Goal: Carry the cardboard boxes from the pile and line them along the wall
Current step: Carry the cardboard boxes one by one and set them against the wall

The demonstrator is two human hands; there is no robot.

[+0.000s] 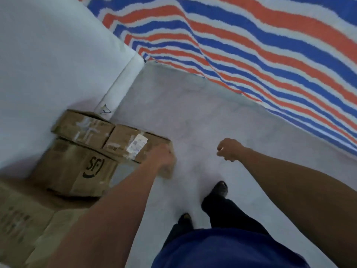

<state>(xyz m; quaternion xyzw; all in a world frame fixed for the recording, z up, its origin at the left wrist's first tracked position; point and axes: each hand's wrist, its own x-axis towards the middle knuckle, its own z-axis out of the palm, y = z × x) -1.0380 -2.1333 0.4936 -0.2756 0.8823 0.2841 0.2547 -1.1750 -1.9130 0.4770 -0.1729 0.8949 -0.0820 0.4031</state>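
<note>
Blue shirt (222, 250) filled the near bottom edge, with dark trousers (228, 213) and two dark shoes (220, 188) below it on the pale floor (193, 113). Both bare forearms stretched away from the camera. At the left, the left hand (163, 157) lay on the near right corner of the labelled box (125, 139), but blur hid its fingers, so I could not tell whether it was gripping or only touching. Well to its right, the right hand (229, 149) hung in the air over the floor, its fingers curled into a fist that held nothing. The labelled box sat beside a taped box (83, 130), both on top of a larger SF box (77, 171) against the white wall (38, 55). More boxes (19, 219) lay nearer at the left. A striped tarp (270, 45) in red, blue and white covered the far right.
</note>
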